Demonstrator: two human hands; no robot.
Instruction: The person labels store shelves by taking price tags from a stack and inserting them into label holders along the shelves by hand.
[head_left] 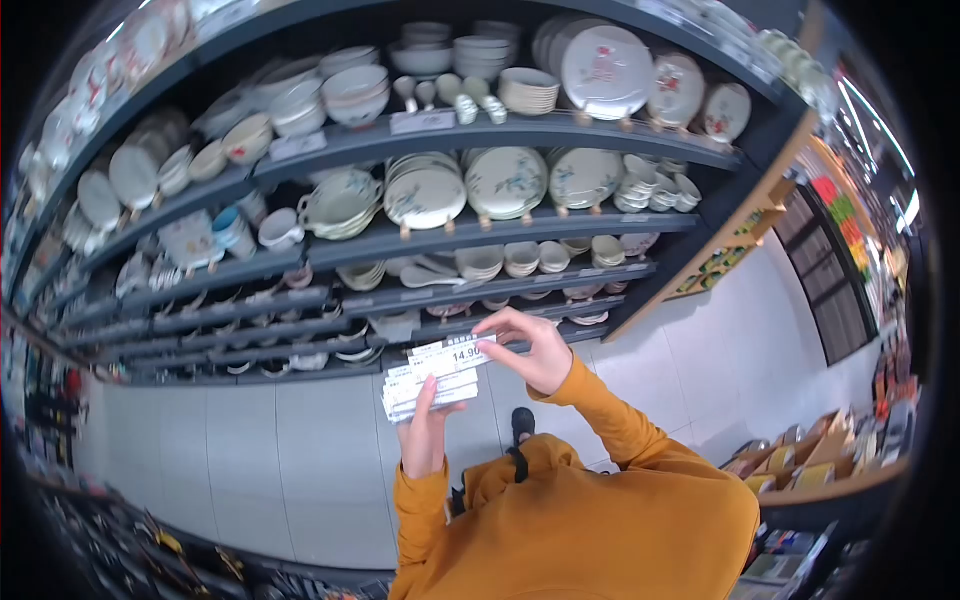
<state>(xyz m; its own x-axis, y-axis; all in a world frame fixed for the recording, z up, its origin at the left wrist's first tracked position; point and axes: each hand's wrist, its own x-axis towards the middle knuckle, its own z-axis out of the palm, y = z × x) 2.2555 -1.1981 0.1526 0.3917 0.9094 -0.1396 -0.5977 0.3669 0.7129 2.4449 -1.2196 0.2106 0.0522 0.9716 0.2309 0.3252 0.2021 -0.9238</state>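
Observation:
My left hand [425,428] grips a fanned stack of white price tags [432,388] from below, its thumb lying across the front. Between the thumb and fingers of my right hand [532,348] is the right end of the top price tag [450,357], which reads 14.90. That tag sits above the rest of the stack and overlaps it. The print on the lower tags is too small to read. Both hands are in front of the lower shelves, over the floor.
Dark shelves [480,232] ahead carry floral plates [506,182], stacked bowls [355,93], spoons and cups. Price tags [422,122] line the shelf edges. Pale tiled floor [240,450] lies below. To the lower right stands a wooden display [830,490] with boxed goods.

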